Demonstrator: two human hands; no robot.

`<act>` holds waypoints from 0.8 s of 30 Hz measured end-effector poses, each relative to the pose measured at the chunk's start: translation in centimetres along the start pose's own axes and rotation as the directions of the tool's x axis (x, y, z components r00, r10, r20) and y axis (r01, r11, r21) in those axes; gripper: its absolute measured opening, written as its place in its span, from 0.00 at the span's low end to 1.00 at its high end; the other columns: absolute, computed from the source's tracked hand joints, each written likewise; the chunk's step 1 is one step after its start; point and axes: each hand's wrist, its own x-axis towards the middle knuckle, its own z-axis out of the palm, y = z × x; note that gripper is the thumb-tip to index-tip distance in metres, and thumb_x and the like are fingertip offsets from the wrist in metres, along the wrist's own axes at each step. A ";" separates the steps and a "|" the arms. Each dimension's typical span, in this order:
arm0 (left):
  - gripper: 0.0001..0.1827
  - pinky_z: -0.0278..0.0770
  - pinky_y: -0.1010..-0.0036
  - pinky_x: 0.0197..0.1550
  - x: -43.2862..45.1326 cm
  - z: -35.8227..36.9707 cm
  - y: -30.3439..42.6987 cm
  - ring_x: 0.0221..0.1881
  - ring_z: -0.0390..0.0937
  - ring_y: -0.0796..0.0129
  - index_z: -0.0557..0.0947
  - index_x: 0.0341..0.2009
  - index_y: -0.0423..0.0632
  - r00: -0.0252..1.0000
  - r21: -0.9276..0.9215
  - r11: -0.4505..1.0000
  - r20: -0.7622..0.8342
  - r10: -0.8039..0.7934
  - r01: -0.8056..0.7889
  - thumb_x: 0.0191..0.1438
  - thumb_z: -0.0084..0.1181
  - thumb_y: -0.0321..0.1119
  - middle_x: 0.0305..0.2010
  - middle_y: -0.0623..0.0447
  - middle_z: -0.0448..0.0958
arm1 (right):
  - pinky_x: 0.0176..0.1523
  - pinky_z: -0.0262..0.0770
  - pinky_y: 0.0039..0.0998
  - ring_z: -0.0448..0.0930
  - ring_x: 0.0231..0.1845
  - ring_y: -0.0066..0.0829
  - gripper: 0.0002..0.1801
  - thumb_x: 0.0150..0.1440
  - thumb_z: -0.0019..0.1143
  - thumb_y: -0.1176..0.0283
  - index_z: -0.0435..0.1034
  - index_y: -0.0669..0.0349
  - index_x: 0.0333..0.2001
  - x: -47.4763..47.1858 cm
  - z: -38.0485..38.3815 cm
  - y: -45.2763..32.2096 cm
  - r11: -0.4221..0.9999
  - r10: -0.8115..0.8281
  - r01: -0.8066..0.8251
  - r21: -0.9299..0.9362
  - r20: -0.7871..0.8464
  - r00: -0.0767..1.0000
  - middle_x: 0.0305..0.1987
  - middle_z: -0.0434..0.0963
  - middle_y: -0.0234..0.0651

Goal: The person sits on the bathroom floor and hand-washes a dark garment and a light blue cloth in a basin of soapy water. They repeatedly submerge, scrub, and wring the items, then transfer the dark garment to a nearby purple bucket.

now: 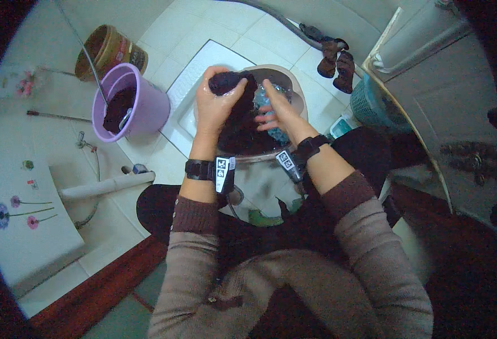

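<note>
A bunched, dark wet cloth (227, 83) is gripped in my left hand (215, 104), and part of it hangs down into a round plastic basin (297, 78). Inside the basin, more dark fabric (248, 135) lies in water with bluish suds (269, 101) on the right side. Over those suds my right hand (280, 108) hovers with its fingers apart and nothing in it. The basin sits partly over a white square floor tray (185, 108). Where the hanging cloth ends and the fabric in the water begins, I cannot tell.
At the left stands a purple bucket (157, 106) holding dark contents, beside a brown bucket (140, 59). Dark shoes (335, 63) lie at the upper right near a hose (274, 15). A teal basket (365, 101) is at the right. A white pipe (108, 186) crosses the lower left.
</note>
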 end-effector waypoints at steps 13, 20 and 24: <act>0.17 0.70 0.78 0.38 -1.2 -0.5 -0.5 0.34 0.71 0.74 0.75 0.36 0.44 0.976 -0.376 0.911 -0.060 -0.210 0.173 0.43 0.65 0.34 0.32 0.55 0.73 | 0.45 0.77 0.33 0.79 0.38 0.30 0.14 0.56 0.47 0.60 0.73 0.55 0.40 2.6 3.7 1.9 0.602 -0.165 -0.100 0.792 0.246 0.955 0.38 0.78 0.32; 0.11 0.78 0.69 0.41 1.8 -2.7 -3.1 0.36 0.78 0.62 0.78 0.37 0.43 0.784 -0.740 0.401 0.269 -0.559 0.540 0.52 0.56 0.35 0.36 0.50 0.79 | 0.47 0.71 0.35 0.73 0.45 0.45 0.21 0.41 0.58 0.77 0.67 0.64 0.43 0.3 4.9 0.2 0.576 -0.817 0.735 -0.357 -0.226 0.531 0.42 0.71 0.44; 0.10 0.77 0.69 0.41 2.9 -4.0 -3.7 0.38 0.78 0.66 0.78 0.39 0.46 0.721 -0.565 0.462 0.427 -0.545 0.684 0.56 0.51 0.37 0.39 0.52 0.78 | 0.49 0.71 0.39 0.70 0.50 0.46 0.25 0.37 0.63 0.78 0.68 0.56 0.43 -2.2 5.6 -1.1 0.138 -0.947 0.793 -0.594 0.155 0.281 0.48 0.66 0.42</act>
